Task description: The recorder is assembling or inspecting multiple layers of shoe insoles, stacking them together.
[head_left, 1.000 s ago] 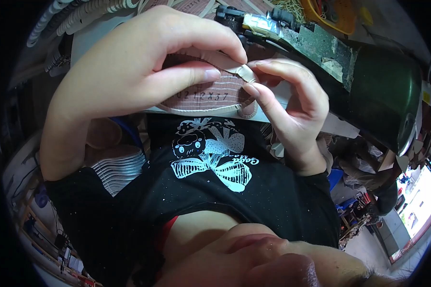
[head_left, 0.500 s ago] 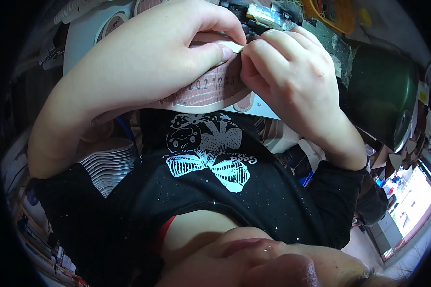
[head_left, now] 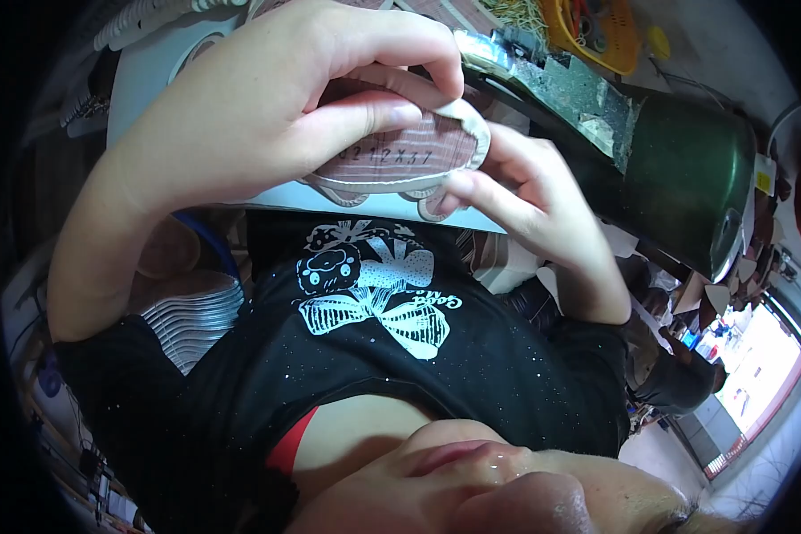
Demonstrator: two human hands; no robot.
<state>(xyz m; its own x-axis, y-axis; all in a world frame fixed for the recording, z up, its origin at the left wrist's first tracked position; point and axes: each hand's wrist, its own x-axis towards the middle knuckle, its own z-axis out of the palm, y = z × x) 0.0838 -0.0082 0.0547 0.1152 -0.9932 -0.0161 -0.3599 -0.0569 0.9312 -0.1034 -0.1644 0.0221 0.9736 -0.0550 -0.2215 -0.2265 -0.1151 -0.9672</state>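
A brownish-pink shoe insole (head_left: 387,160) with thin stripes, dark stamped characters and a pale edge strip is held up above the white tabletop (head_left: 280,198). My left hand (head_left: 303,98) grips it, with the thumb on its striped face and the bent index finger at the upper edge. At the rounded right end is my right hand (head_left: 543,191), its fingers behind the tip and its thumb by the lower edge. The pale strip looks gathered around that tip. The insole's left part is hidden by my left hand. More insoles (head_left: 351,198) lie beneath it on the tabletop.
A dark green machine (head_left: 685,178) with a metal head stands just right of my hands. Behind it is a yellow basket (head_left: 627,58) with loose items. Stacked insole-shaped pieces (head_left: 191,316) sit by my left arm, and a row of pale-edged pieces (head_left: 151,22) is at the far left.
My right hand has left its pinch on the pale strip at the upper edge and moved down around the insole's right end. The insole has turned, baring its tip.
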